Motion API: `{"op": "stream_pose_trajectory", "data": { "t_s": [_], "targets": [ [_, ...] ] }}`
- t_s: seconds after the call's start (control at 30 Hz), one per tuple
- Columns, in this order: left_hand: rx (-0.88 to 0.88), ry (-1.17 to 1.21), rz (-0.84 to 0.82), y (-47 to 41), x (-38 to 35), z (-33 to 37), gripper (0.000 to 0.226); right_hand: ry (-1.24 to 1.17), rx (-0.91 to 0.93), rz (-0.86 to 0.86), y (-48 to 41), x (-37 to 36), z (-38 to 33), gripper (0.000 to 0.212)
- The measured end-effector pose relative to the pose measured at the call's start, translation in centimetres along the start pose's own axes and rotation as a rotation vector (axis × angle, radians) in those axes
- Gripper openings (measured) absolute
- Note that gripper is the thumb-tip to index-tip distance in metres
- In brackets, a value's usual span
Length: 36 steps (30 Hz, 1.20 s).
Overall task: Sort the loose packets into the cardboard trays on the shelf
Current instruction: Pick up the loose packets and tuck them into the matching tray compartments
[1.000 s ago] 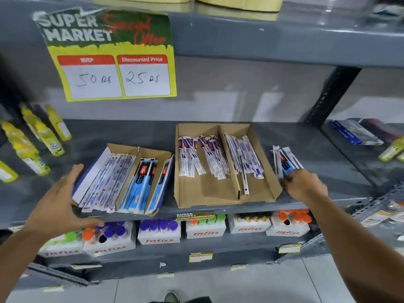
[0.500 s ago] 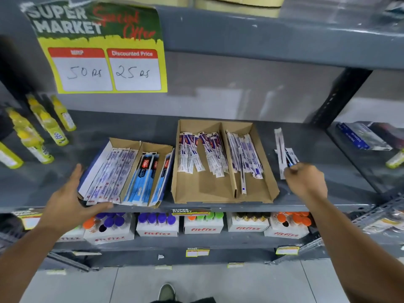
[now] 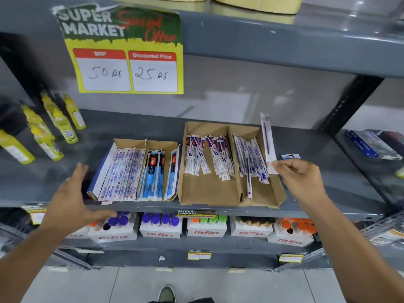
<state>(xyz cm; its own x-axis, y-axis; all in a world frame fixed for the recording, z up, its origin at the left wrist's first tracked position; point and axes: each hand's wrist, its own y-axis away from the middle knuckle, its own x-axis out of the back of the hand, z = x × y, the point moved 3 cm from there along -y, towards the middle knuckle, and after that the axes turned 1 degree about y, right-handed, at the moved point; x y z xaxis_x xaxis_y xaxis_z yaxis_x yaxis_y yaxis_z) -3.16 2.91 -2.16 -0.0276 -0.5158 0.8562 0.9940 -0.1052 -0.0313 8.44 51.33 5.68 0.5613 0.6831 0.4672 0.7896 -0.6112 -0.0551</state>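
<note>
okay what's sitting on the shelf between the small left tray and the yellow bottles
In the head view, only the left hand hovers there, open beside the small left tray. The grey shelf between it and the yellow bottles is otherwise bare.

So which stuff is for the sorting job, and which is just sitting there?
For the job: long white packet pinched in the right hand; small blue packet; right tray; left tray; left hand.
Just there: yellow bottles; price sign; Fitfizz boxes.

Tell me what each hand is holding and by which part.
The right hand pinches a long white pen packet by its near, lower end, the rest standing up over the shelf. The left hand is open and holds nothing.
</note>
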Motion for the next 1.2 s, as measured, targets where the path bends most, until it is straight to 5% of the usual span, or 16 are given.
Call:
{"op": "stream_pose_trajectory", "data": {
  "t_s": [0.27,0.77,1.07,1.2],
  "targets": [
    [-0.173,-0.52,-0.058,-2.2,-1.3,-3.6,0.133,-0.109,0.023,-0.171,4.3,-4.2,-2.7,0.009],
    [-0.154,-0.529,-0.02,-1.8,-1.4,-3.3,0.131,-0.291,-0.034,-0.326,6.9,-12.4,-4.6,0.011],
    [-0.158,-0.527,-0.02,-1.9,-1.5,-3.4,0.134,-0.027,0.237,-0.453,8.5,-19.5,-9.7,0.021],
    [-0.165,-0.529,-0.008,-2.0,-1.6,-3.5,0.133,0.057,0.263,-0.479,9.0,-21.2,-9.5,0.01]
  ]
}}
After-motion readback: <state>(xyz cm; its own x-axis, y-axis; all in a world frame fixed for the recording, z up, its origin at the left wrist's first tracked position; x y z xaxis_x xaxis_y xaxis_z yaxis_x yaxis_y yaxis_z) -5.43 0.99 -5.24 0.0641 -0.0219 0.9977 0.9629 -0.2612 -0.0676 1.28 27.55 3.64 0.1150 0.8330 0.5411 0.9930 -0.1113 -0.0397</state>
